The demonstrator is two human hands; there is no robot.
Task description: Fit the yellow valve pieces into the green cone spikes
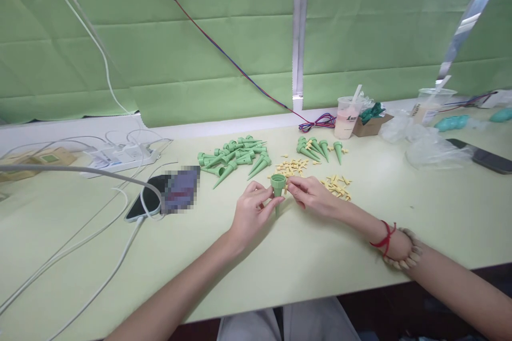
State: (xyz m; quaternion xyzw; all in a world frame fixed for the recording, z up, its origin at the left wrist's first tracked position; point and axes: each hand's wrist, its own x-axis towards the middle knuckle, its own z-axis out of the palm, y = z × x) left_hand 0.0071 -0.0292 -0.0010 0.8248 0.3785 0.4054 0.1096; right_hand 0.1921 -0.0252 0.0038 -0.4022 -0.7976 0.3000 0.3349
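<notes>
My left hand (pixel 256 209) pinches a green plastic spike (pixel 278 183) with a wide, open, threaded top, its point directed down over the table. Close against the spike's right side, my right hand (pixel 312 194) has thumb and fingers closed on a small yellow plastic piece (pixel 286 186), mostly covered by the fingertips. Beyond the hands lie loose yellow pieces (pixel 294 166), with more yellow pieces (pixel 338 187) beside my right wrist. A heap of green spikes (pixel 236 155) is at the back left. Several green spikes with yellow pieces on them (pixel 316 148) lie at the back right.
On the left are a charging phone (pixel 148 200), white cables and a power strip (pixel 120 157). Back right, a drink cup (pixel 344 120) stands beside a small cardboard box (pixel 372 125). Plastic bags (pixel 428 146) and a dark phone (pixel 490 159) lie farther right.
</notes>
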